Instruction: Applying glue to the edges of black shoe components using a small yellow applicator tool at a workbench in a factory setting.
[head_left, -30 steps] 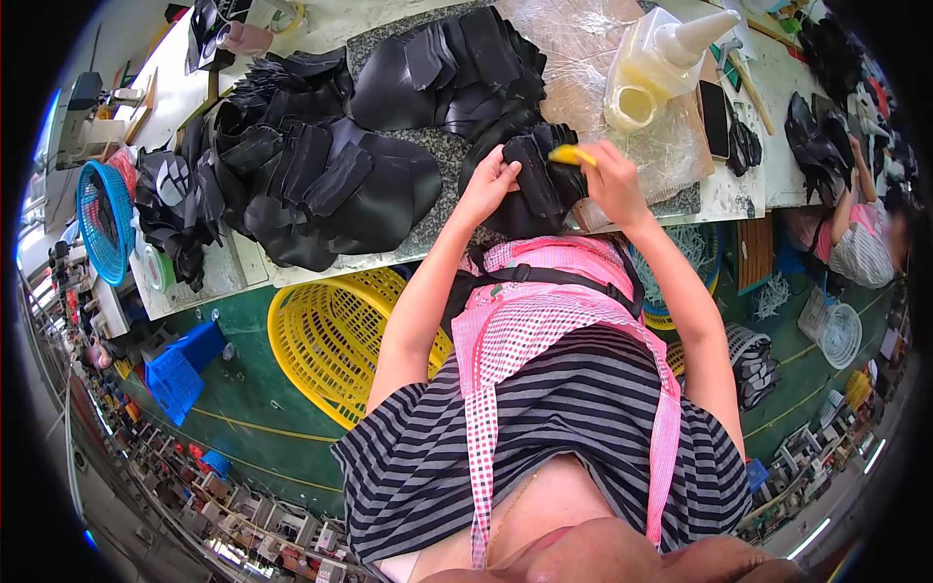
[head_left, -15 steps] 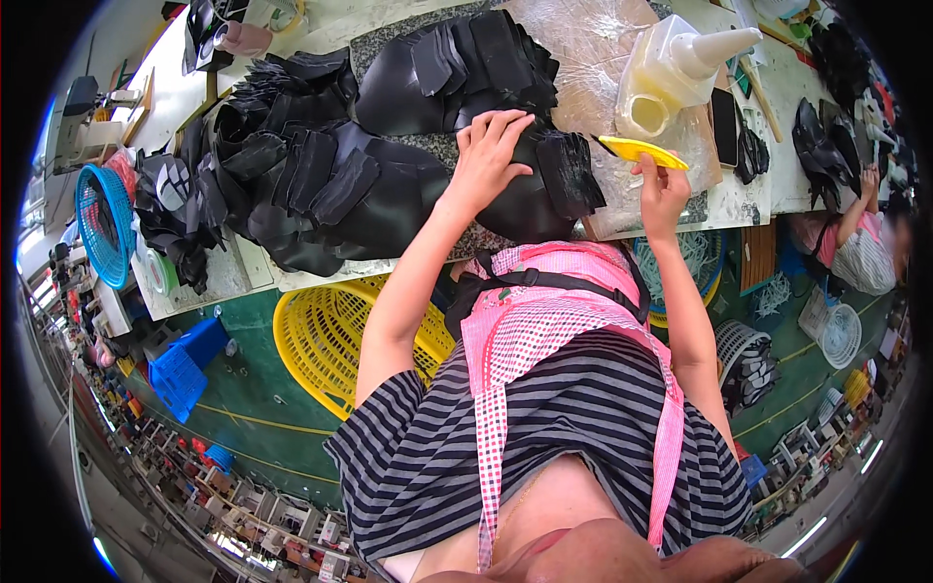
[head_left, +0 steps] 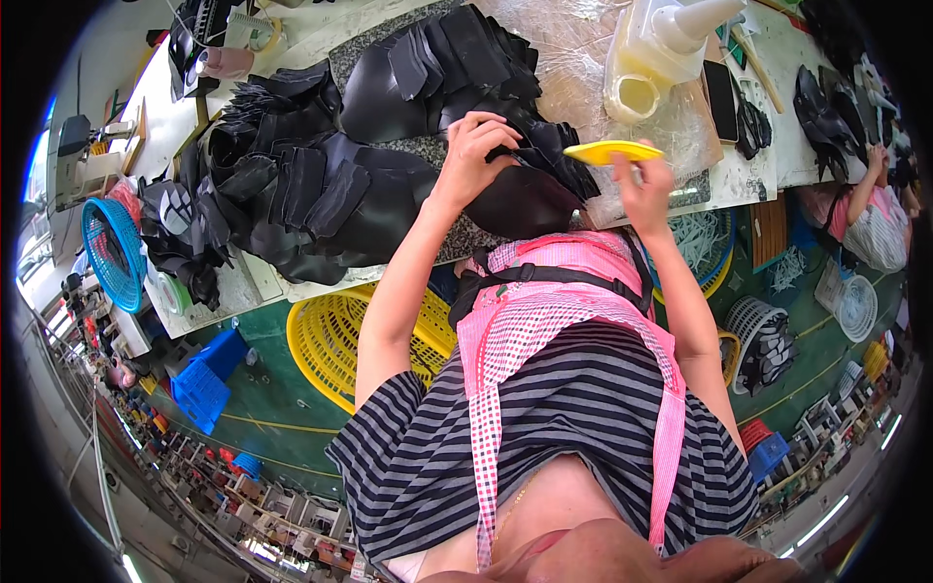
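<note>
My left hand (head_left: 474,160) has its fingers bent and closed at the upper edge of a smooth black leather-like piece (head_left: 528,202) on the table's near side. Its fingertips partly hide the edge they grip. A fan of thin black strips (head_left: 569,160) lies just right of that piece. In my right hand (head_left: 643,194) is a flat yellow tool (head_left: 612,152), held level above the table with its left end toward the strips. More overlapping black pieces (head_left: 384,194) spread left of my left hand, and another layered stack (head_left: 437,73) lies beyond it.
A clear plastic bottle (head_left: 661,58) with a white nozzle lies at the back right. Beside it are a black phone (head_left: 720,102) and scissors (head_left: 753,131). A yellow basket (head_left: 326,340) stands below the table's front edge; a co-worker's hand (head_left: 877,157) shows far right.
My left hand's fingers have gone from spread on the black pieces to bent and closed. The yellow tool has moved left and levelled out. The strips beside the near piece have shifted farther from me.
</note>
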{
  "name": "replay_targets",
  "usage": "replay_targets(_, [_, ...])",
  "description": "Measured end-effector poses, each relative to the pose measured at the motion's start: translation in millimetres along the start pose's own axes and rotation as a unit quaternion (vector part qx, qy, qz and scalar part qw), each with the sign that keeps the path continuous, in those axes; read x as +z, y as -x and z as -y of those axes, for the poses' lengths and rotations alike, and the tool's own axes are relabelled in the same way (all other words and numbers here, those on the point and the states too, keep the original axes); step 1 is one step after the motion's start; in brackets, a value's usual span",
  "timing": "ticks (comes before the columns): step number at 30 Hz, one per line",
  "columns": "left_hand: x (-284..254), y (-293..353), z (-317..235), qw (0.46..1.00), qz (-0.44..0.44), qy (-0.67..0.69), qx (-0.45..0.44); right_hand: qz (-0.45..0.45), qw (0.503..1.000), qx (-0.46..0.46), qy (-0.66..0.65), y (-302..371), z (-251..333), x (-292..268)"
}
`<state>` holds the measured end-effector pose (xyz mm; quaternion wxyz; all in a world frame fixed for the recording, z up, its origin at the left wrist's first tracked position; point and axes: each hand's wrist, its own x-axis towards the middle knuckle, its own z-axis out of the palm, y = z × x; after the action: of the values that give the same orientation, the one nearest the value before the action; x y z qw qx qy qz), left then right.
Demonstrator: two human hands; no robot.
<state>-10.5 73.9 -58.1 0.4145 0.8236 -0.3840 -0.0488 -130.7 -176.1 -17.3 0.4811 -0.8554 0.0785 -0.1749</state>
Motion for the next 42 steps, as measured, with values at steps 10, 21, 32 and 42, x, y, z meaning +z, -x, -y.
replay_targets(10, [6.7, -11.0, -0.1, 0.997, 0.035, 0.044, 0.048, 0.113, 0.981, -0.147, 0.052, 27.3, -36.9, 5.4])
replay_targets(21, [19.1, -14.2, 18.7, 0.991, 0.055, 0.106, 0.055, 0.069, 0.981, -0.174, 0.045, 45.3, -10.3, -19.8])
replay_targets(32, [15.3, -4.6, 4.9, 0.995, 0.04, 0.076, 0.049, -0.151, 0.979, -0.042, 0.129, -31.1, -42.5, -37.7])
replay_targets(42, [17.2, -1.3, 10.0, 0.994, 0.003, 0.098, 0.043, -0.039, 0.998, 0.051, 0.03, 1.4, -27.2, -27.6])
